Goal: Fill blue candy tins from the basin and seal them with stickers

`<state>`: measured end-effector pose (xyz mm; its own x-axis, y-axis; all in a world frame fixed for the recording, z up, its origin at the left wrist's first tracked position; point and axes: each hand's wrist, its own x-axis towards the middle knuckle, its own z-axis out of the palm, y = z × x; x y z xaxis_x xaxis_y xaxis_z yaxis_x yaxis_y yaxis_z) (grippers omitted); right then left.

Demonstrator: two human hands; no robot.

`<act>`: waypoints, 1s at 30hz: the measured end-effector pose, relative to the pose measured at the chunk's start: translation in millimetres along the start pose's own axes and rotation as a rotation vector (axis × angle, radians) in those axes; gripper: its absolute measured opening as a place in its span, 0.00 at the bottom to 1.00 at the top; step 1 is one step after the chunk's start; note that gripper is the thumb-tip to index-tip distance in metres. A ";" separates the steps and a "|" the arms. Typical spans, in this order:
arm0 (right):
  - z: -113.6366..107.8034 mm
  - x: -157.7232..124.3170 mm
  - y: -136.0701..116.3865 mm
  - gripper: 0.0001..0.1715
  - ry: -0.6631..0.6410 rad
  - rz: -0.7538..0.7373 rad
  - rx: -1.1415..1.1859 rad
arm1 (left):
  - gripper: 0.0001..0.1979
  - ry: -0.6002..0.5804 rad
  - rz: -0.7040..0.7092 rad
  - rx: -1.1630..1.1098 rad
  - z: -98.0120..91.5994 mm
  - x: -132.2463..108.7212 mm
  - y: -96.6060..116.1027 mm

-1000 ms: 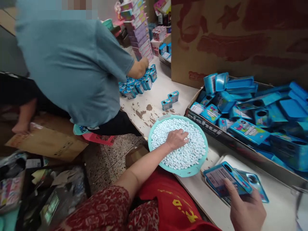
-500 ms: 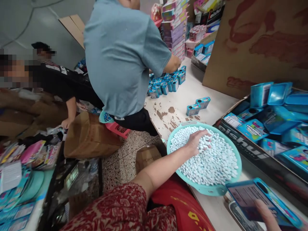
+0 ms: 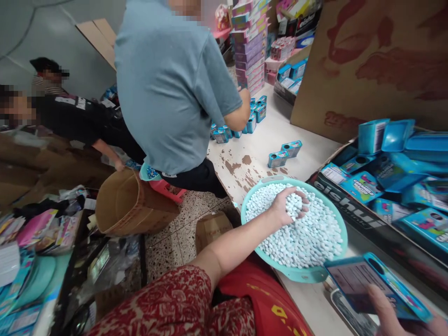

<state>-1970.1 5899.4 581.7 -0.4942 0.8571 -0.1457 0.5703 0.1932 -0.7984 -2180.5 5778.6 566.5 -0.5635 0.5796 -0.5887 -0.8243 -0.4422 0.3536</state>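
My left hand [image 3: 280, 207], palm up, cups a handful of small white candies [image 3: 294, 206]. It is over a turquoise plastic basin [image 3: 345, 224] filled with more of the same pieces. At lower right, my right hand [image 3: 388, 312] grips a flat blue candy box [image 3: 367, 284], thumb across its printed side. The box is tilted, close to the basin's near rim, and a dark round hole shows in its narrow top. My right fingers behind it are mostly hidden.
Right of the basin stands a black carton [image 3: 350, 205] of blue boxes. Two blue boxes [image 3: 278, 159] stand farther up the white table [image 3: 259, 156]. A co-worker in a blue-grey shirt [image 3: 164, 88] leans over more boxes. Another person reaches toward a brown carton [image 3: 136, 200].
My left hand has turned palm up and gathered candies into a fuller heap. My right hand keeps its hold on the box. The co-worker's arm shifted, and the brown carton at left tipped.
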 end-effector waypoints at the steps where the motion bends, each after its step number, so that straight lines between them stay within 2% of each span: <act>1: 1.2 -0.5 -4.5 0.22 -0.005 -0.039 0.013 | 0.11 0.016 -0.004 0.008 1.5 -0.6 0.3; 5: 12.3 0.3 -15.6 0.28 -0.016 -0.274 0.125 | 0.12 0.063 -0.002 0.061 18.3 -10.9 1.5; 8: 23.3 5.1 -23.2 0.22 -0.046 -0.506 0.168 | 0.14 0.008 0.066 0.123 40.3 -22.2 1.0; 10: 29.4 8.2 -29.9 0.18 -0.097 -0.580 0.166 | 0.15 -0.031 0.140 0.176 55.0 -29.2 -2.5; 14: 37.8 10.2 -40.7 0.15 -0.151 -0.617 0.164 | 0.15 -0.044 0.394 0.333 71.9 -36.6 -15.9; 16: 40.8 10.8 -41.7 0.15 -0.171 -0.620 0.151 | 0.14 -0.035 0.457 0.392 73.2 -35.8 -20.8; 23: 41.4 16.4 -37.0 0.16 -0.193 -0.591 0.163 | 0.14 -0.024 0.471 0.453 69.9 -26.8 -24.5; 30: 38.2 19.8 -40.9 0.15 -0.204 -0.566 0.192 | 0.14 -0.022 0.471 0.534 73.3 -28.6 -25.6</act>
<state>-2028.2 5890.3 589.2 -0.8108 0.5354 0.2363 0.0658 0.4847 -0.8722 -2147.4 5823.5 627.7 -0.8628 0.4255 -0.2730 -0.4043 -0.2566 0.8779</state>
